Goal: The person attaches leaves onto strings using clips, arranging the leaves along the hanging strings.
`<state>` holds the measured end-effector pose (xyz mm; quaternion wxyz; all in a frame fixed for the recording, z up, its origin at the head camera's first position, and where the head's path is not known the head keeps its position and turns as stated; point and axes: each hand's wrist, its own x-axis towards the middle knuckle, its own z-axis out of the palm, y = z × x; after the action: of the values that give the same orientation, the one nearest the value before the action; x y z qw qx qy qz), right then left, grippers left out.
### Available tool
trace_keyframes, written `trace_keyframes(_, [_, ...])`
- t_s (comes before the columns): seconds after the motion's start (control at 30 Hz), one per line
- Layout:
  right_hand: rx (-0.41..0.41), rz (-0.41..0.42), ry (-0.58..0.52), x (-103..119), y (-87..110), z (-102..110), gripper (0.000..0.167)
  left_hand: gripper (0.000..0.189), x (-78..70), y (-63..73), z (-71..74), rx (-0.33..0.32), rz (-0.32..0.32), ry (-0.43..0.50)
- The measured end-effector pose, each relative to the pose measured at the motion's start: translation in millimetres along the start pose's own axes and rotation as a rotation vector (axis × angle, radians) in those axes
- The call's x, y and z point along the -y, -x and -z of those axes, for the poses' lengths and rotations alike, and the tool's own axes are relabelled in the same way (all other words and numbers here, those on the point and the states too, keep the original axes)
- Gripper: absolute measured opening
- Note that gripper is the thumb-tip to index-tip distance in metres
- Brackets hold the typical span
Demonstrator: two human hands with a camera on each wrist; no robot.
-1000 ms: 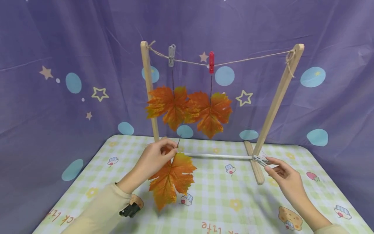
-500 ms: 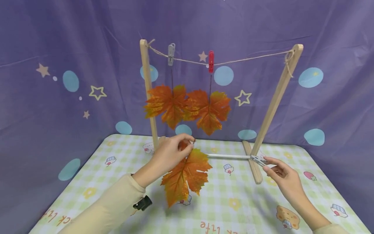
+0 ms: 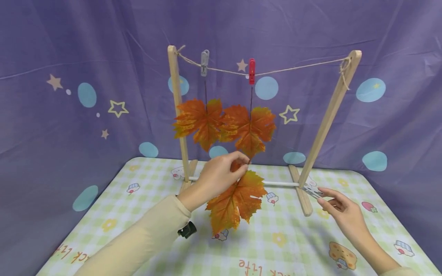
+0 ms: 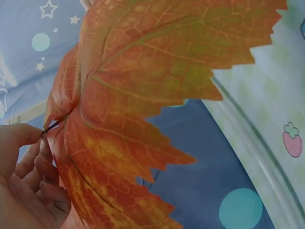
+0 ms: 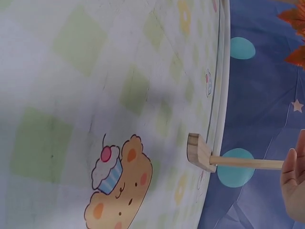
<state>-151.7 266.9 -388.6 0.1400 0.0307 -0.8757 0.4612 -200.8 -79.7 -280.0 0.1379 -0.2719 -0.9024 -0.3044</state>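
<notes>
My left hand (image 3: 219, 174) pinches the stem of an orange maple leaf (image 3: 238, 201), which hangs tilted over the table in front of a wooden stand. In the left wrist view, thumb and fingertip meet on the stem of this leaf (image 4: 138, 71). Beside the stand's right foot, my right hand (image 3: 347, 212) holds a pale grey clothespin (image 3: 312, 191) between thumb and fingers. The right wrist view catches only the edge of this hand (image 5: 294, 186). Two similar leaves hang from a twine line (image 3: 293, 69), under a grey clothespin (image 3: 204, 63) and a red clothespin (image 3: 252, 71).
The stand has a left post (image 3: 177, 88), a right post (image 3: 326, 122) and a white crossbar (image 3: 281, 184) low between them. A checked tablecloth (image 3: 255, 249) covers the table. Behind it hangs a purple curtain (image 3: 221, 27) with stars and blue spots.
My left hand has moved right and slightly up with the leaf, to below the red clothespin. The right hand stays nearly in place, still holding its clothespin.
</notes>
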Motion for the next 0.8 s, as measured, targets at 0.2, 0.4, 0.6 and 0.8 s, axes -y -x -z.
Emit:
trace_keyframes(0.2, [0.000,-0.014,0.002,-1,-0.1,3,0.042,0.013,-8.8,-14.1,-3.4,0.006,-0.025,-0.002])
trace_keyframes(0.4, [-0.002,-0.030,-0.007,0,0.8,5,0.043,0.014,-21.3,-30.1,-6.5,-0.018,-0.050,-0.007])
trace_keyframes(0.6, [0.000,-0.045,0.001,-1,1.4,7,0.044,0.015,-34.1,-43.5,-7.1,-0.061,-0.071,-0.017])
trace_keyframes(0.8, [-0.001,-0.052,-0.003,0,2.4,10,0.043,0.016,-41.5,-56.1,-11.6,-0.113,-0.077,-0.032])
